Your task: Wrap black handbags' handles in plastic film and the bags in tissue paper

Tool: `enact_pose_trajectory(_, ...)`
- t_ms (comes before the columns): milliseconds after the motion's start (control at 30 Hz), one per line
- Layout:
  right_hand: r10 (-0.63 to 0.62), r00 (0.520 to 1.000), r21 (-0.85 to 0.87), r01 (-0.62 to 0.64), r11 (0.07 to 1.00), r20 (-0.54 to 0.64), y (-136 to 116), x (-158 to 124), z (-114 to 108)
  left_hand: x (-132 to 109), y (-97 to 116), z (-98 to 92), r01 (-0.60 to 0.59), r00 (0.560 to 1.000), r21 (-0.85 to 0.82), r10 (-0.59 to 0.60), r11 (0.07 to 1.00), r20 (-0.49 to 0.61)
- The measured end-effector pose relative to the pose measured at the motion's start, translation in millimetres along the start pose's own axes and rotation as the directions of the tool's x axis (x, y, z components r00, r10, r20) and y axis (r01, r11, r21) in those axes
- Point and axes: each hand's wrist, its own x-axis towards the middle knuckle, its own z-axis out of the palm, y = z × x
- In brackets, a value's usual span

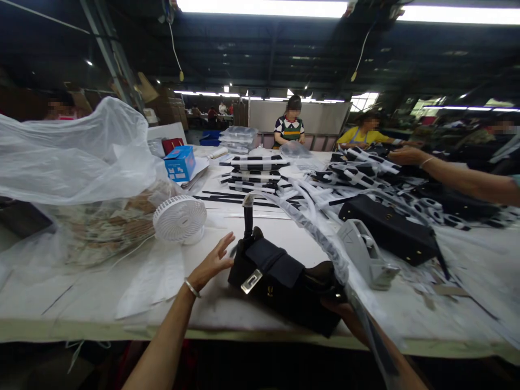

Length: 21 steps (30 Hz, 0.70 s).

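A black handbag [280,292] sits tilted near the table's front edge, its flap and a silver metal clasp [252,281] facing me. The bag's strap [312,230], wrapped in clear plastic, arches up from it and hangs down over my right forearm. My left hand [213,262], with a bracelet on the wrist, is open beside the bag's left end, fingers spread. At the lower right end my right hand [343,311] grips the bag; most of its fingers are hidden by the bag.
A white fan [180,219] and a plastic sack of small packets [109,233] stand left. Right are a grey tape dispenser [365,254], another black bag [388,227] and wrapped straps [349,173]. A co-worker's arm [459,173] reaches in from the right.
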Motion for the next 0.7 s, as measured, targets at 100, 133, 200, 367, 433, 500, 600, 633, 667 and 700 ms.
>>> enact_pose_trajectory(100, -0.004, 0.997, 0.113, -0.005, 0.994, 0.075, -1, -2, -3, -4, 14, 0.6, 0.041, 0.971, -0.053, -0.027, 0.998, 0.239)
enact_pose_trajectory(133, 0.006, 0.995, 0.161, -0.023, 0.987, 0.104, -5, -3, -2, -6, 21, 4.1, 0.039, 0.962, -0.053, -0.023, 0.998, 0.271)
enact_pose_trajectory(200, 0.047, 0.987, 0.273, -0.089, 0.958, 0.155, -17, -4, 1, -9, 33, 12.5, 0.035, 0.961, -0.04, -0.023, 0.999, 0.275)
enact_pose_trajectory(367, 0.181, 0.966, 0.345, -0.235, 0.909, 0.184, -39, 11, 1, -9, 38, 22.3, 0.202, 0.975, 0.093, -0.209, 0.975, 0.078)
enact_pose_trajectory(433, 0.28, 0.954, 0.164, -0.294, 0.942, 0.103, -40, 22, -7, -6, 29, 18.3, 0.275, 0.961, 0.177, -0.274, 0.945, -0.031)
enact_pose_trajectory(500, 0.327, 0.944, -0.077, -0.329, 0.941, -0.033, -41, 28, -16, -3, 21, 11.6, 0.282, 0.959, 0.225, -0.266, 0.933, -0.101)
enact_pose_trajectory(600, 0.133, 0.965, -0.412, -0.219, 0.884, -0.226, -54, 27, -24, -2, 28, 5.5, 0.217, 0.968, 0.288, -0.167, 0.933, -0.188)
enact_pose_trajectory(633, 0.014, 0.964, -0.496, -0.149, 0.856, -0.265, -63, 24, -23, -2, 36, 6.8, 0.189, 0.969, 0.308, -0.126, 0.932, -0.214)
enact_pose_trajectory(667, -0.113, 0.955, -0.559, -0.063, 0.827, -0.275, -73, 21, -20, -2, 45, 10.4, 0.146, 0.972, 0.339, -0.07, 0.929, -0.224)
enact_pose_trajectory(700, -0.232, 0.94, -0.603, 0.036, 0.797, -0.251, -84, 18, -14, -3, 54, 16.4, 0.089, 0.978, 0.381, -0.008, 0.92, -0.21)
